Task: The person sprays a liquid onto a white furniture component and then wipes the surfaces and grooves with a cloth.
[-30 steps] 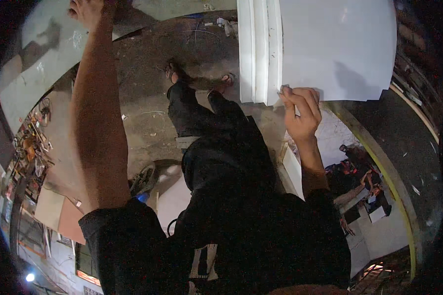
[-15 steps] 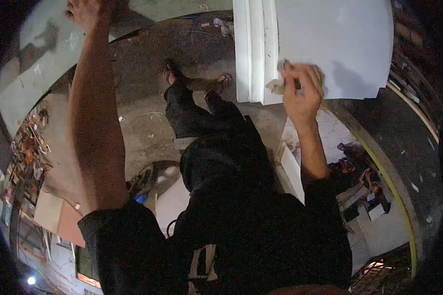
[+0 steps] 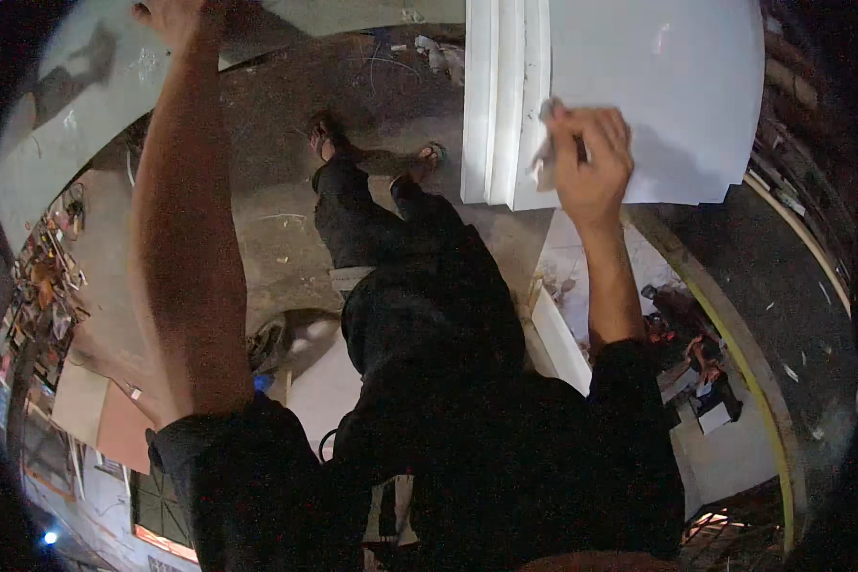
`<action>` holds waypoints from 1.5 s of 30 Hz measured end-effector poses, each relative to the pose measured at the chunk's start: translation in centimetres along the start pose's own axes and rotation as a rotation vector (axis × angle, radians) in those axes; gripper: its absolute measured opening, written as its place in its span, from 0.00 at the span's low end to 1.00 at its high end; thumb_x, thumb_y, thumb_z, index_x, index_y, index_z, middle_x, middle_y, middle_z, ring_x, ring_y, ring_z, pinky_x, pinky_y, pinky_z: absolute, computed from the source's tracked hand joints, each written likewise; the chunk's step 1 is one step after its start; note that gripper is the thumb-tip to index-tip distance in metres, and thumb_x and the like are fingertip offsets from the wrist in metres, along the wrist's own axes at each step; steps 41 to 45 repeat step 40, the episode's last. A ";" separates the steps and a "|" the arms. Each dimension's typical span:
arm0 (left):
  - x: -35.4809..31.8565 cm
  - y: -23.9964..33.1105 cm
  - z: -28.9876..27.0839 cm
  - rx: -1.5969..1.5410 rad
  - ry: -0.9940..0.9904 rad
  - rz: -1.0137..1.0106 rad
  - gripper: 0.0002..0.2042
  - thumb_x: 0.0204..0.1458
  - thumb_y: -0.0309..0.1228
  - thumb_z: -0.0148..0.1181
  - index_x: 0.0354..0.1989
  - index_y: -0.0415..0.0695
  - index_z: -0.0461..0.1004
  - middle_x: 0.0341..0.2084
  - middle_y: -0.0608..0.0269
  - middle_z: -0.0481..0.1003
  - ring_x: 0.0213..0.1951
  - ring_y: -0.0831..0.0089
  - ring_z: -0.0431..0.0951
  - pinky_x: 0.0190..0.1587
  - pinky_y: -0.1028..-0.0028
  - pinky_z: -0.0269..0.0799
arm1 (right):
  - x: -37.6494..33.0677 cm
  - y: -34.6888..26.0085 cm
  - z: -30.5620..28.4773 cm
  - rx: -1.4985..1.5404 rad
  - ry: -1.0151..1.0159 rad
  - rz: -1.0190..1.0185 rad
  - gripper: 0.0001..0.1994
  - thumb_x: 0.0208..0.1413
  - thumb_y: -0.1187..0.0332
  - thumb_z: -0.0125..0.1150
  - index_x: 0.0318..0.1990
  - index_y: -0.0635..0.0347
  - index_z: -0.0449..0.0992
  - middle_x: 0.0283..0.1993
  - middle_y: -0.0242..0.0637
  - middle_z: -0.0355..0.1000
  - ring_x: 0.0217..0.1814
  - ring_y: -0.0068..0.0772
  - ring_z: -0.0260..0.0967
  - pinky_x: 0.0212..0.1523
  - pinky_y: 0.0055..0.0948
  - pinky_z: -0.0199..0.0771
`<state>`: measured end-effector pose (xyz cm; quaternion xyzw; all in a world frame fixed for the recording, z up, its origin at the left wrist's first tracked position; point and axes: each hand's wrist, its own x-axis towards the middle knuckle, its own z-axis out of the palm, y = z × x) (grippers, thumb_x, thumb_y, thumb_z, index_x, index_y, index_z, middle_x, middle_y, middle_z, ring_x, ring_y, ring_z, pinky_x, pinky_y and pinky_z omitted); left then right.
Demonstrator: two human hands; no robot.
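My right hand [image 3: 593, 157] is closed, thumb against fingers, on a small crumpled pale cloth [image 3: 544, 164]. The cloth lies against the stepped edge of a white panel [image 3: 667, 86] at the upper right. Along the panel's left side run several narrow ridges with dark specks in the grooves. My left hand [image 3: 173, 17] is stretched far forward at the upper left, over a long pale greenish board [image 3: 38, 176]. Most of its fingers are cut off by the top of the picture, so its grip does not show. Shadows of both hands fall on the surfaces.
My legs and sandalled feet stand on a dusty brown floor [image 3: 276, 224]. A heap of mixed tools and scraps [image 3: 48, 286] lies far left. A yellow-edged strip [image 3: 734, 353] curves along the right. Beyond it are dark jumbled things and a white block [image 3: 713, 418].
My right hand has slid slightly up along the panel's edge with the cloth, which hangs more upright. The left hand has risen a little farther out of the picture. The whole view shifted slightly.
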<state>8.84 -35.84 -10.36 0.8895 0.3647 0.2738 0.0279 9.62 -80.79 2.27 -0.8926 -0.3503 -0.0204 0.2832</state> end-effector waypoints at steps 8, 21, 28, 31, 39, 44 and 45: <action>0.4 2.7 -2.5 -0.090 -0.173 -0.025 0.22 0.65 0.48 0.47 0.60 0.47 0.70 0.60 0.51 0.68 0.63 0.50 0.64 0.66 0.53 0.55 | -1.7 -0.2 -0.7 0.002 -0.046 -0.009 0.03 0.54 0.74 0.67 0.30 0.58 0.79 0.29 0.32 0.74 0.32 0.36 0.67 0.40 0.36 0.61; 0.2 1.7 -1.0 -0.094 -0.048 0.002 0.21 0.65 0.47 0.47 0.58 0.47 0.70 0.57 0.51 0.69 0.62 0.50 0.65 0.65 0.53 0.55 | 2.0 1.4 0.1 -0.056 -0.073 -0.029 0.03 0.54 0.69 0.68 0.30 0.52 0.81 0.29 0.28 0.74 0.33 0.34 0.66 0.42 0.36 0.57; 0.0 0.6 -1.3 -0.051 -0.038 0.006 0.21 0.65 0.47 0.48 0.59 0.46 0.70 0.58 0.52 0.68 0.62 0.50 0.65 0.65 0.53 0.55 | -1.6 0.9 -0.2 -0.081 -0.072 -0.014 0.04 0.54 0.70 0.70 0.29 0.53 0.80 0.26 0.26 0.69 0.31 0.28 0.64 0.41 0.32 0.56; -0.1 -1.4 0.4 -0.002 0.034 0.042 0.21 0.65 0.47 0.48 0.59 0.46 0.70 0.58 0.51 0.68 0.62 0.49 0.65 0.66 0.53 0.55 | -1.0 0.5 -0.4 -0.094 -0.146 0.015 0.02 0.54 0.67 0.68 0.30 0.50 0.83 0.27 0.27 0.73 0.35 0.34 0.66 0.44 0.36 0.56; 0.4 0.8 -0.1 -0.071 -0.069 -0.025 0.25 0.64 0.50 0.49 0.64 0.48 0.67 0.62 0.51 0.66 0.64 0.49 0.63 0.67 0.54 0.55 | 2.6 2.9 0.0 -0.093 -0.120 -0.035 0.04 0.58 0.68 0.67 0.31 0.51 0.82 0.35 0.33 0.79 0.44 0.31 0.73 0.51 0.32 0.59; 0.3 0.5 0.1 -0.062 -0.065 -0.045 0.26 0.63 0.50 0.50 0.64 0.50 0.66 0.64 0.53 0.64 0.66 0.50 0.61 0.69 0.52 0.52 | 3.0 2.9 0.2 -0.088 -0.118 -0.045 0.04 0.58 0.68 0.67 0.31 0.51 0.82 0.35 0.33 0.79 0.44 0.31 0.73 0.51 0.32 0.59; 0.3 0.5 0.1 -0.062 -0.065 -0.045 0.26 0.63 0.50 0.50 0.64 0.50 0.66 0.64 0.53 0.64 0.66 0.50 0.61 0.69 0.52 0.52 | 3.0 2.9 0.2 -0.088 -0.118 -0.045 0.04 0.58 0.68 0.67 0.31 0.51 0.82 0.35 0.33 0.79 0.44 0.31 0.73 0.51 0.32 0.59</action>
